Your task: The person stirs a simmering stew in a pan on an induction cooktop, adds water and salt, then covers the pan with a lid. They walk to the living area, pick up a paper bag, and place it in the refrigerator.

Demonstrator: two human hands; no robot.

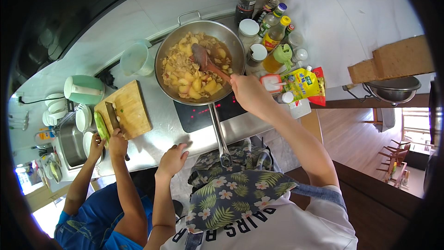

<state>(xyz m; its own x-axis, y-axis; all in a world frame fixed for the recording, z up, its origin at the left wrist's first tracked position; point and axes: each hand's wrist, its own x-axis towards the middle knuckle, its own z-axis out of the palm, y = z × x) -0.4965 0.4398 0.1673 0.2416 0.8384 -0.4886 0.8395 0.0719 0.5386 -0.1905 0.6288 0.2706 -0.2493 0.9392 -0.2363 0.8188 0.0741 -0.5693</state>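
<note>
My right hand (249, 92) grips the handle of a wooden spatula (216, 69). Its dark blade (200, 55) rests among potato chunks and meat pieces (184, 66) in brown sauce. They fill much of a steel wok (237, 41), which sits on a black induction cooktop (190, 118) with lit red indicators. The wok's long steel handle (218, 132) points toward my floral apron (232, 194). Holding nothing, my left hand (173, 159) hovers by the counter's front edge, left of that handle, with its fingers apart.
At left, another person's hands (118, 144) hold a cleaver (112, 115) and a green vegetable (101, 125) at a wooden cutting board (133, 111). Beyond are a green kettle (85, 89) and sink (71, 146). A plastic jug (136, 59) and seasoning bottles (274, 36) flank the wok.
</note>
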